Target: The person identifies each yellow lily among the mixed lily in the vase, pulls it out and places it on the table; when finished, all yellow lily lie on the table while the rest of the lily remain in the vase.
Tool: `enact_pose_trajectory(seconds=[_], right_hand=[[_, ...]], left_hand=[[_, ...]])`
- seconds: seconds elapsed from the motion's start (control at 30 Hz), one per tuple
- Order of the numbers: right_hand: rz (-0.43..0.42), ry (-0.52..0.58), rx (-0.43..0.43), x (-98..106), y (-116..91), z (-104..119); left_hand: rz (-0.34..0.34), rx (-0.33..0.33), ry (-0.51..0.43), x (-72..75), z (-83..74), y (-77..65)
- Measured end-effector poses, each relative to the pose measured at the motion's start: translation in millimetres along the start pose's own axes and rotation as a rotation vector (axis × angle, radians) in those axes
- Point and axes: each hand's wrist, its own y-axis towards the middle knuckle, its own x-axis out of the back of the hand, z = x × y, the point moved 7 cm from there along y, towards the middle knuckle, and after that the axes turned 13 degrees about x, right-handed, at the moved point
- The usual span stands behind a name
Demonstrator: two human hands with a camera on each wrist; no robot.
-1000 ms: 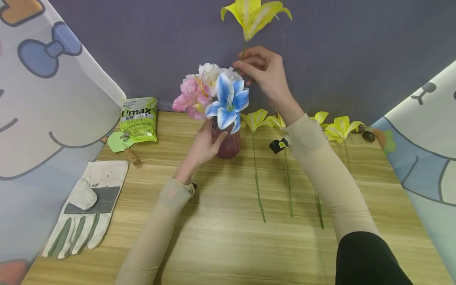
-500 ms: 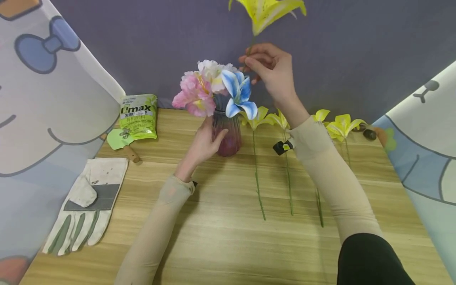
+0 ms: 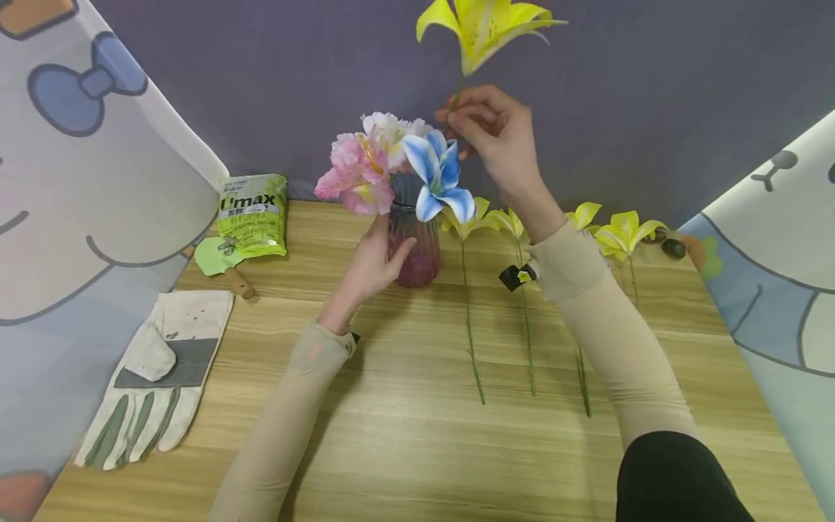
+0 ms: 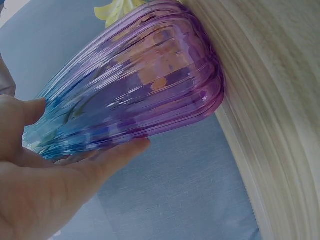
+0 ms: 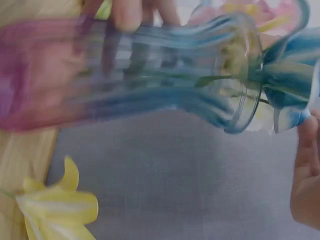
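A ribbed glass vase [image 3: 417,250], blue at the neck and pinkish purple at the base, stands upright on the wooden table. My left hand [image 3: 373,262] holds it from the left side, thumb toward me; the vase's clear wall [image 4: 135,85] fills much of the left wrist view. From its mouth rise a pink flower [image 3: 355,174], a white flower [image 3: 391,134] and a blue lily [image 3: 438,174] leaning right. Above and right of the bouquet, my right hand [image 3: 499,134] pinches the stem of a yellow lily [image 3: 485,32], its bloom up; the lower stem end is hidden behind the flowers.
Several yellow lilies [image 3: 622,233] lie on the table [image 3: 404,435] to the right, stems toward me. At left are a green fertilizer bag [image 3: 254,217], a small green trowel [image 3: 218,257] and a work glove [image 3: 166,377]. Dark stones [image 3: 673,248] sit at the back right.
The right hand has shifted slightly right with the yellow lily. The blue lily has swung to the right, uncovering the vase's neck. The left hand stays at the vase.
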Motion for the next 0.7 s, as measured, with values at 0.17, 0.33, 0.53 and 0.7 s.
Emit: enact_pose_trajectory(seconds=[0.17, 0.33, 0.53, 0.7], right_hand=[[0.002, -0.006, -0.041, -3, -5, -8], [-0.133, 0.024, -0.018, 9, 1, -4], [-0.307, 0.089, 0.04, 25, 14, 17], [-0.385, 0.111, 0.116, 36, 22, 38]], left_hand=[[0.001, 0.004, 0.001, -1.8, 1.1, -1.2], [0.008, -0.01, -0.005, -4.1, 0.1, -1.1], [0.013, -0.026, -0.013, -4.1, -1.3, 0.0], [0.014, -0.026, -0.017, -3.5, -1.6, 0.7]])
